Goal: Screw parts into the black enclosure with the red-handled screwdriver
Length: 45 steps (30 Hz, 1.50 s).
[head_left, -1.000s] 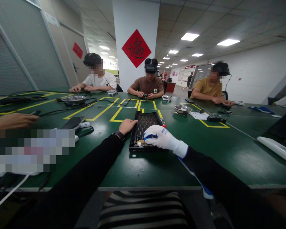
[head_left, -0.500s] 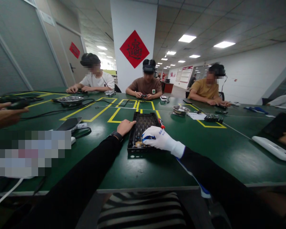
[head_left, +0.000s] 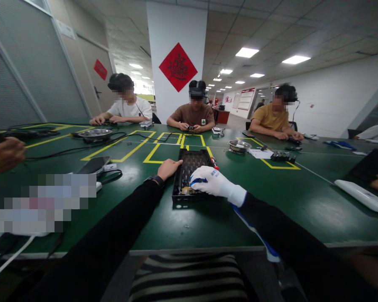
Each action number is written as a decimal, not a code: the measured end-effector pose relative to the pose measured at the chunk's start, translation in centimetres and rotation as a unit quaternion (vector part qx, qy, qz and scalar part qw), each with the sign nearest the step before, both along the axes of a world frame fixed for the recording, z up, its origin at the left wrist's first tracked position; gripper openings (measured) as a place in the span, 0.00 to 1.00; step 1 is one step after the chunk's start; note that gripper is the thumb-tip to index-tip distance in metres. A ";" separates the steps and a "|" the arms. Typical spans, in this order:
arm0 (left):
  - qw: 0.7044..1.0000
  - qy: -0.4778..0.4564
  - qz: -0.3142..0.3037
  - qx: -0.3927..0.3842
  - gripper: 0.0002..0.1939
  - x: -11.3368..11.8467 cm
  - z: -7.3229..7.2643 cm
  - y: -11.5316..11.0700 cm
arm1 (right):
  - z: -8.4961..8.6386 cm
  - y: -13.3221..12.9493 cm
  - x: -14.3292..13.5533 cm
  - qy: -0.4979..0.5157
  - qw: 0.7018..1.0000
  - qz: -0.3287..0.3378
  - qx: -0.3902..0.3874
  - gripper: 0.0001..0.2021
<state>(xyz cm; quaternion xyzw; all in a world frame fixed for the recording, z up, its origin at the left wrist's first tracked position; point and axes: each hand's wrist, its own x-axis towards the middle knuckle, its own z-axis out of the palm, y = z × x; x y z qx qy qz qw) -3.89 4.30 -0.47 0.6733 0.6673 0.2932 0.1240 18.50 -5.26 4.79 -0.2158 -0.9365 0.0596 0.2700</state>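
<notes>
From my end of the head camera, I had the black open case lying flat on the green table, straight ahead of the body, one short wall facing me. My left hand, bare, was at its left long wall with the fingertips against the rim; whether they pinched it or merely pressed, I couldn't tell. My right hand, gloved, arched over the near right part, fingers bent down into the case, and the palm hid whatever they might have grasped. A yellowish-brown part, perhaps a circuit board, showed just beside those fingers at the near end. A red-ended item stood out by the right wall, beyond the glove. I judged the case stiff and fairly light, its smooth walls likely a little slippery to bare skin, so the long side walls seemed the sound place to hold. The brownish part looked fragile; I'd have taken it by its edges and kept pressure off its face.
</notes>
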 end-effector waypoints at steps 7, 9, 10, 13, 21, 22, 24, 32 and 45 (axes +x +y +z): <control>1.000 0.005 -0.005 0.005 0.31 0.2 -0.2 0.3 | -0.4 0.1 0.1 0.007 1.000 -0.002 -0.016 0.07; 1.000 0.003 -0.002 -0.001 0.31 0.3 -0.2 0.2 | -0.5 0.1 0.1 0.005 1.000 -0.002 -0.018 0.08; 1.000 0.002 -0.004 -0.002 0.31 0.3 -0.2 0.2 | -0.6 0.1 0.1 0.004 1.000 -0.001 -0.019 0.08; 1.000 -0.003 -0.014 0.000 0.32 0.2 -0.3 0.1 | -0.6 0.1 0.1 0.002 1.000 0.001 -0.019 0.08; 1.000 -0.009 -0.018 0.003 0.32 0.2 -0.5 0.4 | -0.6 0.1 0.2 0.001 1.000 0.020 -0.015 0.07; 1.000 -0.008 -0.017 0.000 0.32 0.2 -0.4 0.4 | -0.7 0.1 0.2 0.002 1.000 0.024 -0.016 0.07; 1.000 -0.008 -0.019 -0.003 0.32 0.2 -0.4 0.3 | -0.7 0.1 0.2 0.005 0.999 0.029 -0.021 0.06; 1.000 -0.009 -0.025 0.002 0.33 0.1 -0.4 0.2 | -0.7 0.1 0.2 0.013 0.999 0.034 -0.038 0.06; 0.999 -0.012 -0.028 0.010 0.32 -0.1 -0.7 0.6 | -1.1 0.5 0.2 0.030 0.995 0.018 -0.097 0.06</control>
